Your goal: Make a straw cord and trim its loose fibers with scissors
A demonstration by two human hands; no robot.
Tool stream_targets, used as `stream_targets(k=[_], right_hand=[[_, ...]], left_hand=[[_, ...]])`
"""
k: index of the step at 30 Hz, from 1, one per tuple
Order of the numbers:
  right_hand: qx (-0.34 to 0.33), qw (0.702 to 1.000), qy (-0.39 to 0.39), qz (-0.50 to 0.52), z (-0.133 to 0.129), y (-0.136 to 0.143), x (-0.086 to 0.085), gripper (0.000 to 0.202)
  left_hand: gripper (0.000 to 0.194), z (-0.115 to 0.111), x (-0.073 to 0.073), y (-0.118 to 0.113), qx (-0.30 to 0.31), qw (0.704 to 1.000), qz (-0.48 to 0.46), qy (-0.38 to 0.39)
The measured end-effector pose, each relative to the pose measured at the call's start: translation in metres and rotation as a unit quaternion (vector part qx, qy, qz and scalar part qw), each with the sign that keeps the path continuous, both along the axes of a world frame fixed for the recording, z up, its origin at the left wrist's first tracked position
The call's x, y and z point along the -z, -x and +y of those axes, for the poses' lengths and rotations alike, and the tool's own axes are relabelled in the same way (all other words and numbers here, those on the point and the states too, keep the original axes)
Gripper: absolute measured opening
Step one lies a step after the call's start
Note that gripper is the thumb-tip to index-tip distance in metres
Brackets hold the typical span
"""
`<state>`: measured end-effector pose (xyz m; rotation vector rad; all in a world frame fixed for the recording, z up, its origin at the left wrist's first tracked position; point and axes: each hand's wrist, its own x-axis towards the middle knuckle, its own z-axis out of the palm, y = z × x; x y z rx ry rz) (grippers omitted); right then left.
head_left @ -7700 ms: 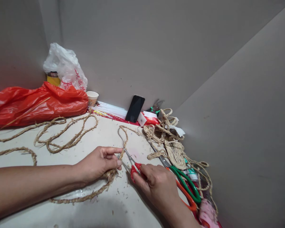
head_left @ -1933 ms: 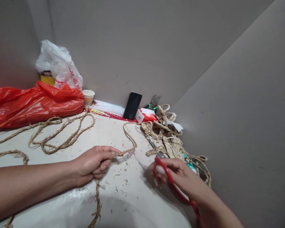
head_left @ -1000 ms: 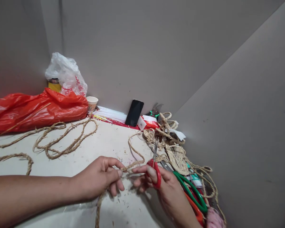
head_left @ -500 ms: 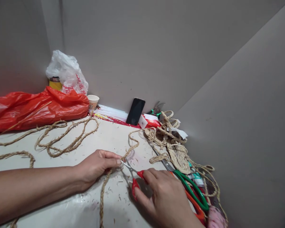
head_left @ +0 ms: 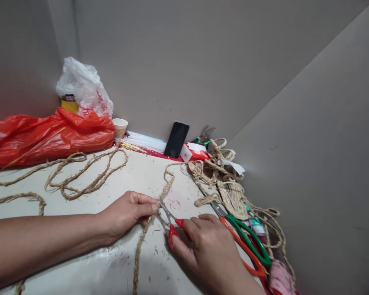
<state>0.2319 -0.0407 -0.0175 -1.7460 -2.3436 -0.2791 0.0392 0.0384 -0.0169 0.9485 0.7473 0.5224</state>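
A braided straw rope [head_left: 140,241] runs across the white table from the bottom edge toward the pile at the right. My left hand [head_left: 132,211] pinches this rope between thumb and fingers, near the middle of the view. Small scissors with red handles [head_left: 174,229] are in my right hand [head_left: 207,246], fingers wrapped round the handles. The blade tips meet the rope right beside my left fingertips, and the blades look nearly together. Bits of cut straw [head_left: 155,246] lie scattered underneath.
Larger scissors with green and orange handles [head_left: 249,241] lie right of my right hand, by a heap of braided straw [head_left: 233,196]. Along the wall stand a phone [head_left: 176,139], pruning shears [head_left: 205,137], a paper cup [head_left: 120,128] and a red plastic bag [head_left: 55,135]. More rope [head_left: 89,190] loops at left.
The scissor blades have closed from a wider spread at the rope. The rope's lower part has shifted slightly right, and the view has moved a little.
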Motion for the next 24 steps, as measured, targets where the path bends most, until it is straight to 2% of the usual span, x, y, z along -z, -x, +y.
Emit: stream_targets(k=[10, 12, 14, 15, 16, 17, 19, 21, 22, 24], right_hand=[[-0.031, 0.999, 0.011, 0.036, 0.000, -0.004, 0.007, 0.032], [-0.024, 0.996, 0.030, 0.086, 0.001, -0.006, 0.007, 0.033], [0.000, 0.978, 0.063, 0.200, 0.003, -0.007, 0.005, 0.035], [0.020, 0.956, 0.088, 0.279, 0.004, -0.006, 0.004, 0.038], [0.044, 0.922, 0.117, 0.367, 0.006, -0.004, 0.003, 0.039], [0.065, 0.876, 0.150, 0.454, 0.007, -0.002, 0.002, 0.040], [0.093, 0.765, 0.212, 0.600, 0.011, 0.006, 0.002, 0.039], [0.094, 0.662, 0.248, 0.701, 0.015, 0.016, 0.004, 0.039], [0.090, 0.620, 0.260, 0.735, 0.016, 0.020, 0.005, 0.038], [0.079, 0.554, 0.280, 0.780, 0.018, 0.027, 0.009, 0.032]], left_hand=[[0.023, 0.002, 0.003, -0.002, -0.026, 1.000, 0.009, -0.001], [0.025, 0.003, 0.003, -0.002, -0.029, 1.000, 0.008, -0.004], [0.028, 0.003, 0.002, -0.002, -0.026, 1.000, 0.005, -0.004], [0.030, 0.003, 0.002, -0.001, -0.020, 1.000, 0.003, 0.000], [0.031, 0.002, 0.001, -0.001, -0.011, 1.000, 0.001, 0.006], [0.032, 0.001, 0.001, -0.001, 0.003, 1.000, -0.001, 0.011], [0.031, -0.001, 0.000, 0.000, 0.044, 0.999, -0.008, 0.012], [0.030, -0.004, 0.000, 0.000, 0.088, 0.996, -0.016, -0.003], [0.030, -0.005, 0.000, 0.000, 0.103, 0.994, -0.019, -0.011], [0.030, -0.008, 0.001, 0.000, 0.119, 0.992, -0.021, -0.017]])
